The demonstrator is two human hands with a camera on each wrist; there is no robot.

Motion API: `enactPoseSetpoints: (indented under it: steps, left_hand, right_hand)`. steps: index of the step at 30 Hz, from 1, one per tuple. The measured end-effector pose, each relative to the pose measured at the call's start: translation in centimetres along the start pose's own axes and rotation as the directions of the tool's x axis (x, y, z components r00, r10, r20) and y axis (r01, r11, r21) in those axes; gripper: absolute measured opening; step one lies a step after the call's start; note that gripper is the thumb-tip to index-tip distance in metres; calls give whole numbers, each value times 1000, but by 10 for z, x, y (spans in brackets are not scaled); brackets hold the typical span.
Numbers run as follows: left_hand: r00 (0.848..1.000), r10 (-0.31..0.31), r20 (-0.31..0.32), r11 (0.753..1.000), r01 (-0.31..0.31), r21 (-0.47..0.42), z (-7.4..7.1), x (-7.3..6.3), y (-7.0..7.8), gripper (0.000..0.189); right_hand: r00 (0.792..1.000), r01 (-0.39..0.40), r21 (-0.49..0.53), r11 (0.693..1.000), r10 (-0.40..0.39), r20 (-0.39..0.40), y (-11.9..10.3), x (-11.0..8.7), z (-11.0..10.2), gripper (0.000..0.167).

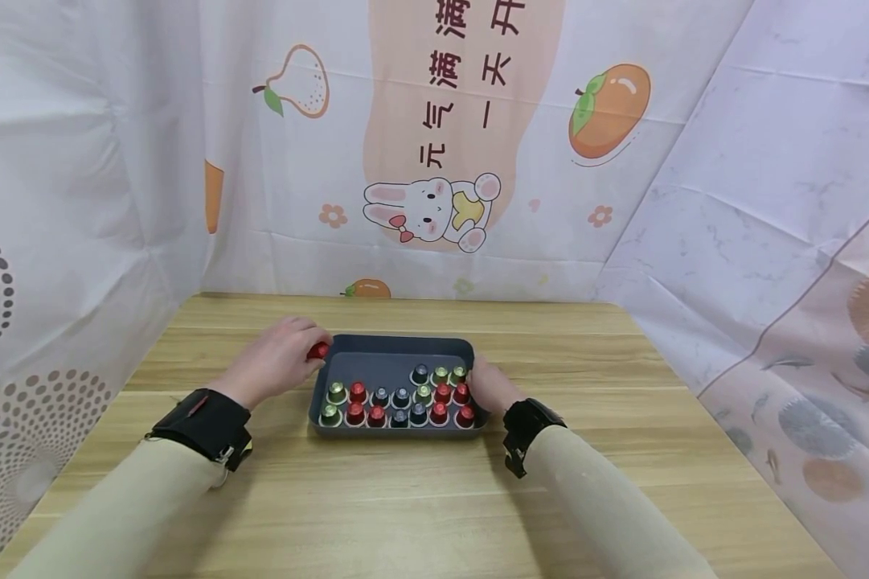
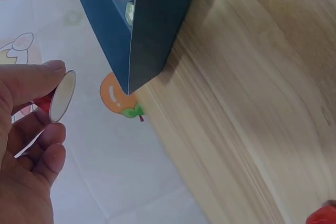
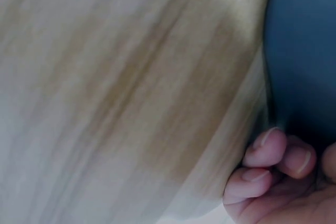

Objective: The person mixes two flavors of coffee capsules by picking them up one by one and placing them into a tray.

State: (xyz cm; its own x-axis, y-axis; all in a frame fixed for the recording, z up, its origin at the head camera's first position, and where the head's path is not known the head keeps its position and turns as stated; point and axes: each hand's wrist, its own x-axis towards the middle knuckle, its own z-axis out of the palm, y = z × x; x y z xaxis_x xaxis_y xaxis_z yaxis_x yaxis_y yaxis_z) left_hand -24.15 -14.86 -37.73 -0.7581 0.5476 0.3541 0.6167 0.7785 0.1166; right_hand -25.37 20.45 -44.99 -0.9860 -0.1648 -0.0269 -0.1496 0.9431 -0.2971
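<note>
My left hand (image 1: 285, 358) pinches a red coffee capsule (image 2: 44, 100) between thumb and fingers, its pale flat lid facing outward. This hand is just beyond the left end of a dark blue-grey tray (image 1: 372, 363). Inside the tray, red, green and dark blue capsules stand lid-down in two rows along the near side. A shorter third row, with a dark capsule (image 1: 420, 374) and green capsules, stands behind them at the right. My right hand (image 1: 490, 384) grips the tray's right wall, its fingers (image 3: 265, 153) curled against the side; part of the grip is hidden.
The tray stands on a wood-grain table (image 1: 405, 498). A printed curtain (image 1: 304, 201) hangs behind the table's far edge, with more curtains at both sides. A small red object (image 2: 323, 215) shows at the corner of the left wrist view.
</note>
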Motion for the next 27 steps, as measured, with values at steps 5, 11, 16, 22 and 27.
enactPoseSetpoints:
  steps: [5,11,16,22,27]
  left_hand:
    - [1000,2,11,1000,-2,-24,5,3,1,23]
    - [1000,24,17,998,-22,-60,8,8,5,21]
    - [999,28,34,995,-25,-93,10,12,8,20]
    - [998,33,55,993,-27,-115,15,14,9,20]
    - [997,39,71,992,-30,-127,18,16,8,21]
  right_hand:
    - [1000,-16,54,998,15,12,1,0,-1,21]
    - [999,-39,103,994,37,25,4,1,0,17]
    - [999,-46,129,991,42,32,4,1,1,19]
    - [999,-37,129,991,33,35,5,0,0,15]
    - [997,-60,142,988,53,59,6,2,0,15]
